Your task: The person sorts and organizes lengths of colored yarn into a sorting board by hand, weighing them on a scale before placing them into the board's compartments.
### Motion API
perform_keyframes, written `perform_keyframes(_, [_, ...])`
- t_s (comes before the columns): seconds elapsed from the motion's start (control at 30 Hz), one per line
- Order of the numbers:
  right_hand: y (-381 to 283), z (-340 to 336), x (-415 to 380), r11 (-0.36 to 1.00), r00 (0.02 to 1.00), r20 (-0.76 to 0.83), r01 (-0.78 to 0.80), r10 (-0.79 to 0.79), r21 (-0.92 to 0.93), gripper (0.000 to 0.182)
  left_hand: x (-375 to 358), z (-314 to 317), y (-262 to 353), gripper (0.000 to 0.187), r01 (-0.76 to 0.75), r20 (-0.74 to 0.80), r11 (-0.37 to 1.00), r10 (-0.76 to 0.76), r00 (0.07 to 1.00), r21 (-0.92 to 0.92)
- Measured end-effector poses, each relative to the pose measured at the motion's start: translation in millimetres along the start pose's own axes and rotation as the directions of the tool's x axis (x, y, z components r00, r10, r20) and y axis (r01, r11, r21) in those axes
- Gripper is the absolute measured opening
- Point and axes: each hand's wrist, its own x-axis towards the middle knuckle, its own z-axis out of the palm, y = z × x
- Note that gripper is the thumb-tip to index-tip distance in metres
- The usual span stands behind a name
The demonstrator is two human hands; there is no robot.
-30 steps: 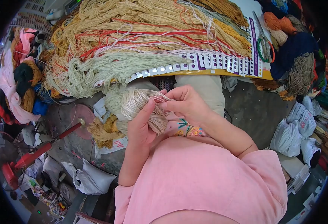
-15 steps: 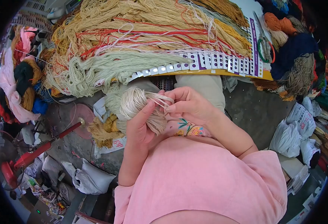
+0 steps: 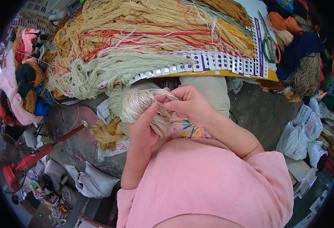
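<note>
A shiny cream skein of thread (image 3: 138,106) is bunched in front of my body, above my lap. My left hand (image 3: 147,123) is closed round its right side, with the thumb pressed on the strands. At the skein's upper right, my right hand (image 3: 188,102) pinches strands between thumb and fingers, close to the left fingertips. Just beyond my hands, pale green thread (image 3: 98,72) lies along the near edge of the table, beside a row of punched cards (image 3: 212,62). Where the strands pass behind my fingers is hidden.
Beige, red and white threads (image 3: 148,34) cover the table. Scissors (image 3: 269,47) with green and red handles lie at its right. White plastic bags (image 3: 298,133) stand on the right; a red pole (image 3: 53,146) and a white sack (image 3: 94,180) are on the left.
My right hand has drawn in closer to the left fingertips, and the loop of strands that stood out between them is now mostly covered by my fingers.
</note>
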Motion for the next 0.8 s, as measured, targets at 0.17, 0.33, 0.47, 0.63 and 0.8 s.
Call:
perform_keyframes(0.17, [0.0,-1.8,-0.6,0.993,1.0,0.005,-0.018,0.017,0.119,0.014,1.1,-6.0,-1.8,0.021,0.027,-0.074,0.998,-0.031,0.997,-0.055])
perform_keyframes(0.33, [0.3,-2.3,-1.5,0.989,1.0,0.016,-0.001,-0.001,0.15,0.014,1.9,-3.0,-2.2,0.017,0.041,-0.201,0.989,-0.069,0.977,-0.14])
perform_keyframes(0.47, [0.3,0.7,-3.1,0.99,0.999,-0.002,0.052,-0.052,0.133,0.012,-0.3,-1.1,-5.9,0.017,-0.022,-0.132,0.998,0.031,0.991,0.063])
perform_keyframes(0.63, [0.7,-6.0,-2.1,0.983,1.0,0.014,0.009,-0.012,0.185,0.013,0.6,-3.6,-4.7,0.018,-0.007,-0.1,1.0,0.004,0.995,-0.029])
perform_keyframes(0.8, [3.2,-6.5,0.7,0.983,0.999,0.035,0.012,-0.019,0.182,0.013,0.1,-0.8,-1.9,0.017,0.014,-0.134,0.997,-0.024,0.991,-0.076])
